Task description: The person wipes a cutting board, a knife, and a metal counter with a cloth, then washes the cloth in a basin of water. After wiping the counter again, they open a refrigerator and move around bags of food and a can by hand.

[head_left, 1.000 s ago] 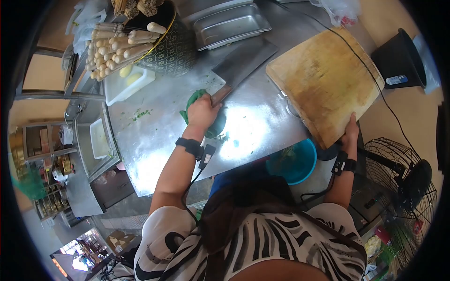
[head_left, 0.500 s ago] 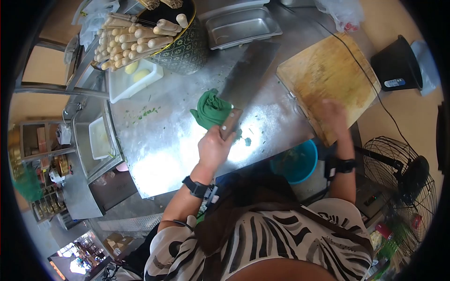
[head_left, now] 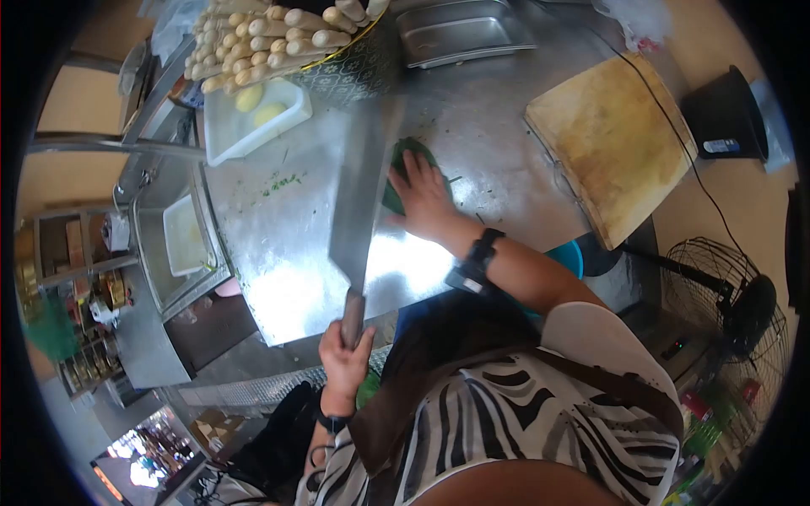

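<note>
My left hand (head_left: 339, 364) grips the cleaver (head_left: 354, 207); my right hand (head_left: 429, 204) presses, fingers spread, on green cloth (head_left: 391, 201). Likely wiping steel table (head_left: 502, 164); strokes call for blade clearance.

This is a working kitchen, as shown by the steel counter (head_left: 278, 244) with scattered green bits, the worn wooden board (head_left: 612, 143), the steel tray (head_left: 464, 35), the sink (head_left: 160, 228) at the side, and the big cleaver (head_left: 359, 194) above the counter.
</note>
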Tool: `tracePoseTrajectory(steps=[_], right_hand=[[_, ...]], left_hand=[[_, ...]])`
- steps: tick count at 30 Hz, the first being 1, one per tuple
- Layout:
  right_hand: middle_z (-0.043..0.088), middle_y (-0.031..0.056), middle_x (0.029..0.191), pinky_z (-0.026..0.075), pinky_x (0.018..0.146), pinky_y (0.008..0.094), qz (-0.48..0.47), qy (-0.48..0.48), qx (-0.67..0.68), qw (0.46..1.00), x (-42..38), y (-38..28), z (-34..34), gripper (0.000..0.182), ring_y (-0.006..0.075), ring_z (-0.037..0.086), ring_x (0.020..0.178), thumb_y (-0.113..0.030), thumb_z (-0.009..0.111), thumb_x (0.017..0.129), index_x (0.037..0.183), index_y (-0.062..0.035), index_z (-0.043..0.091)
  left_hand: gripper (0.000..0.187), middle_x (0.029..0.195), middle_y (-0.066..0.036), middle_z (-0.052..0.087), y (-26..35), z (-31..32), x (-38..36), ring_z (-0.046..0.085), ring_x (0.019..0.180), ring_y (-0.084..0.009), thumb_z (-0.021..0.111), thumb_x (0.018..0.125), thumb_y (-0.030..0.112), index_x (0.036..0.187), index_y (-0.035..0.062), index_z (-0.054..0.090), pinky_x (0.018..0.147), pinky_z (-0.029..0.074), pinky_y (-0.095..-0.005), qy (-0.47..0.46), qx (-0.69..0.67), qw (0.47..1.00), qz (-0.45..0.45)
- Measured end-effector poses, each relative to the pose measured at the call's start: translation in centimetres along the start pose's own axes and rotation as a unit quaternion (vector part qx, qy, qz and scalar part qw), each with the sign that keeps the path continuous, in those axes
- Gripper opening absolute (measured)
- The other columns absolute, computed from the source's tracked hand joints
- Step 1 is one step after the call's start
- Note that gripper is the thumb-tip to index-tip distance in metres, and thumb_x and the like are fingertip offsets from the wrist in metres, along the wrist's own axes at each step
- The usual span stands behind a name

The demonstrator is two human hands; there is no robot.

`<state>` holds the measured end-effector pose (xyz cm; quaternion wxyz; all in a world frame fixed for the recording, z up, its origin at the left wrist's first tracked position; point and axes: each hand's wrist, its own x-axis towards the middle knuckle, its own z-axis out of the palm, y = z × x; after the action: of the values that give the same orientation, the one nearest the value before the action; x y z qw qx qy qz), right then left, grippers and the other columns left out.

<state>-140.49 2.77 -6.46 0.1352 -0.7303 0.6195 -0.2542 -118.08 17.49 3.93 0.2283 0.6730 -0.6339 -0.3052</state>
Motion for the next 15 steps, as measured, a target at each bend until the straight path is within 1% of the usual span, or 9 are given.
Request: tracePoseTrajectory(steps=[2, 3, 5, 6, 8, 10, 12, 14, 15], right_hand=[[0.044, 0.0239, 0.126, 0.033, 0.1, 0.0419, -0.021, -0.005, 0.009, 1.0, 1.2, 0.4, 0.9, 0.057, 0.0349, 0.038, 0.122, -0.017, 0.065, 0.076, 0.127, -0.0044, 0.045], [0.044, 0.0239, 0.126, 0.033, 0.1, 0.0419, -0.014, 0.001, 0.001, 1.0, 1.9, 1.1, 1.1, 0.057, 0.0349, 0.038, 0.122, -0.017, 0.065, 0.076, 0.127, -0.0044, 0.045], [0.049, 0.0229, 0.12, 0.037, 0.097, 0.0388, 0.012, -0.04, 0.163, 0.986, 3.4, 2.6, 0.9, 0.053, 0.0306, 0.044, 0.118, -0.018, 0.066, 0.077, 0.125, -0.0041, 0.048], [0.055, 0.0182, 0.114, 0.044, 0.088, 0.0335, 0.123, -0.02, 0.29, 0.949, 4.0, 3.2, 0.5, 0.046, 0.0236, 0.054, 0.107, -0.02, 0.065, 0.081, 0.122, -0.0028, 0.051], [0.06, 0.0126, 0.105, 0.046, 0.081, 0.031, 0.229, -0.005, 0.568, 0.79, 5.1, 5.8, -2.3, 0.047, 0.0183, 0.059, 0.09, -0.027, 0.064, 0.083, 0.12, -0.0004, 0.05], [0.062, 0.0072, 0.096, 0.048, 0.073, 0.0256, 0.219, 0.075, 0.651, 0.723, 5.6, 7.9, -7.7, 0.042, 0.0127, 0.059, 0.084, -0.025, 0.065, 0.083, 0.115, -0.0006, 0.054], [0.062, 0.0072, 0.096, 0.048, 0.072, 0.0262, 0.224, 0.155, 0.631, 0.727, 5.6, 10.5, -12.4, 0.038, 0.0125, 0.059, 0.084, -0.022, 0.064, 0.084, 0.114, -0.0017, 0.055], [0.063, 0.0107, 0.098, 0.048, 0.075, 0.0303, 0.254, 0.186, 0.543, 0.778, 6.4, 16.0, -13.8, 0.043, 0.0193, 0.061, 0.085, -0.024, 0.065, 0.08, 0.115, -0.0012, 0.053], [0.061, 0.0139, 0.104, 0.047, 0.08, 0.0327, 0.316, 0.177, 0.387, 0.848, 7.4, 20.1, -13.1, 0.046, 0.0239, 0.06, 0.091, -0.024, 0.066, 0.078, 0.115, -0.0012, 0.053]], left_hand=[[0.033, 0.067, -0.018, 0.05, -1.3, -1.1, -1.7, 0.046, 0.061, -0.0326, 0.075, 0.071, 0.019, 0.078, -0.0026, 0.05, 0.058, 0.04, -0.0386, 0.024, -0.021, 0.998, -0.049], [0.033, 0.067, -0.018, 0.05, -1.8, -1.4, -2.2, 0.046, 0.061, -0.0326, 0.075, 0.071, 0.019, 0.078, -0.0026, 0.05, 0.058, 0.04, -0.0386, 0.017, -0.025, 0.999, -0.039], [0.028, 0.064, -0.009, 0.048, -2.5, -1.6, -2.9, 0.044, 0.058, -0.0167, 0.073, 0.073, 0.014, 0.076, -0.0005, 0.049, 0.055, 0.038, -0.0313, 0.082, -0.116, 0.986, -0.084], [0.028, 0.064, -0.009, 0.048, -2.6, -1.9, -3.0, 0.044, 0.058, -0.0167, 0.073, 0.073, 0.014, 0.076, -0.0005, 0.049, 0.055, 0.038, -0.0313, 0.077, -0.121, 0.987, -0.077], [0.026, 0.064, -0.004, 0.047, -2.4, -2.9, -3.1, 0.042, 0.059, -0.0109, 0.071, 0.076, 0.013, 0.074, 0.0012, 0.048, 0.054, 0.037, -0.0278, 0.096, -0.133, 0.979, -0.124], [0.026, 0.064, -0.003, 0.048, -3.0, -3.6, -3.2, 0.041, 0.059, -0.0107, 0.07, 0.077, 0.014, 0.073, 0.0015, 0.048, 0.054, 0.037, -0.0273, 0.092, -0.127, 0.979, -0.131], [0.027, 0.064, -0.003, 0.048, -4.0, -4.1, -3.4, 0.042, 0.059, -0.0103, 0.071, 0.077, 0.015, 0.073, 0.0016, 0.048, 0.054, 0.037, -0.0269, 0.092, -0.124, 0.978, -0.141], [0.027, 0.064, -0.003, 0.048, -4.8, -4.2, -3.7, 0.042, 0.059, -0.0104, 0.071, 0.076, 0.015, 0.073, 0.0014, 0.048, 0.054, 0.037, -0.0271, 0.101, -0.121, 0.977, -0.145], [0.027, 0.064, -0.003, 0.048, -5.1, -4.2, -3.8, 0.042, 0.06, -0.0105, 0.072, 0.076, 0.016, 0.073, 0.0012, 0.049, 0.054, 0.037, -0.0273, 0.102, -0.116, 0.976, -0.151]])
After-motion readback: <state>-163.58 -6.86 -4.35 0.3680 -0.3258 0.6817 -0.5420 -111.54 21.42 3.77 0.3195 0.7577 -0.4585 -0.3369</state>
